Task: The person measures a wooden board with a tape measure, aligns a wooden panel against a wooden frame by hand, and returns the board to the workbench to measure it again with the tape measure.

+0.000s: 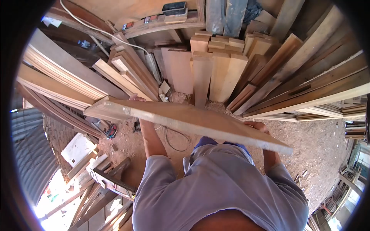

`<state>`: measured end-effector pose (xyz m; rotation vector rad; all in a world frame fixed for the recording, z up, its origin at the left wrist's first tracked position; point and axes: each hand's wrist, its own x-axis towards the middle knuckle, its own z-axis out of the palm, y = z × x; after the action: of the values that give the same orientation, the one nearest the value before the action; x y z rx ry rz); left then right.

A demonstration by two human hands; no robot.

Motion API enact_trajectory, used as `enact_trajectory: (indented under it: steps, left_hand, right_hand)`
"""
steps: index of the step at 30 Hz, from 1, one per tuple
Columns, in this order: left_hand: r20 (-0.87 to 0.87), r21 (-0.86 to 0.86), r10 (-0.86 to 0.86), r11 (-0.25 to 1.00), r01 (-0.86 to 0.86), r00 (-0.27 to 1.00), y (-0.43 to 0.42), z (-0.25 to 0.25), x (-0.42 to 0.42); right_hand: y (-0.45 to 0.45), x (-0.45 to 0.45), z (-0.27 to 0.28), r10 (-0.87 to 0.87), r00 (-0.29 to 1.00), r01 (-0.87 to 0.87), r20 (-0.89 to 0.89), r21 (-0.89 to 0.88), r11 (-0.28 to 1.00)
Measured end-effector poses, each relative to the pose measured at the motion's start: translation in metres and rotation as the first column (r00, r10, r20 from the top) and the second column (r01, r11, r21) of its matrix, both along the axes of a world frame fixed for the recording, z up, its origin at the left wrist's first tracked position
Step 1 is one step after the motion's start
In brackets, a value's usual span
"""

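Grey shirt (223, 173) closest, on the near side of the held wooden board (192, 117). Board raised crosswise before the person, left hand (137, 98) grasping its far edge toward one end, right hand (259, 126) clasping that edge toward the other. Beyond the board, stacked planks (220, 69) lean upright (shavings litter the floor (308, 142)).

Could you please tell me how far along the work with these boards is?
Already done, it seems: several boards stand grouped upright ahead. In hand: one wide plank, held between the left hand and the right hand. Remaining, presumably: setting that plank down; whether other boards need moving, I cannot tell.
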<state>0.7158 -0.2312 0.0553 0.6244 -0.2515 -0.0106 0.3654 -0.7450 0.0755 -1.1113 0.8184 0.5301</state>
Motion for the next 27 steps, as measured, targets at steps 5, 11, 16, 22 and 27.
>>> enact_trajectory:
  steps: [5, 11, 16, 22, 27]
  left_hand:
    - [-0.338, 0.400, 0.432, 0.870, -0.288, 0.836, -0.062, 0.043, 0.023]
    - [-0.169, 0.559, 0.377, 0.798, -0.227, 0.911, -0.131, 0.091, 0.039]
    - [-0.090, 0.597, 0.185, 0.796, -0.096, 0.979, -0.145, 0.108, 0.061]
    - [-0.193, 0.593, 0.053, 0.802, 0.073, 0.980, -0.160, 0.100, 0.102]
    - [-0.300, 0.530, 0.069, 0.841, 0.106, 0.952, -0.181, 0.094, 0.132]
  right_hand:
    - [-0.024, 0.010, -0.036, -0.412, 0.899, 0.428, -0.149, 0.499, 0.754]
    - [-0.027, 0.015, -0.043, -0.754, 0.651, 0.729, -0.089, 0.348, 0.589]
    - [-0.018, 0.053, -0.025, -0.818, 0.575, 0.800, 0.012, 0.201, 0.565]
    - [0.003, 0.051, -0.060, -0.855, 0.496, 0.849, 0.153, 0.118, 0.514]
    - [0.018, -0.030, -0.109, -0.807, 0.591, 0.802, -0.023, 0.131, 0.583]
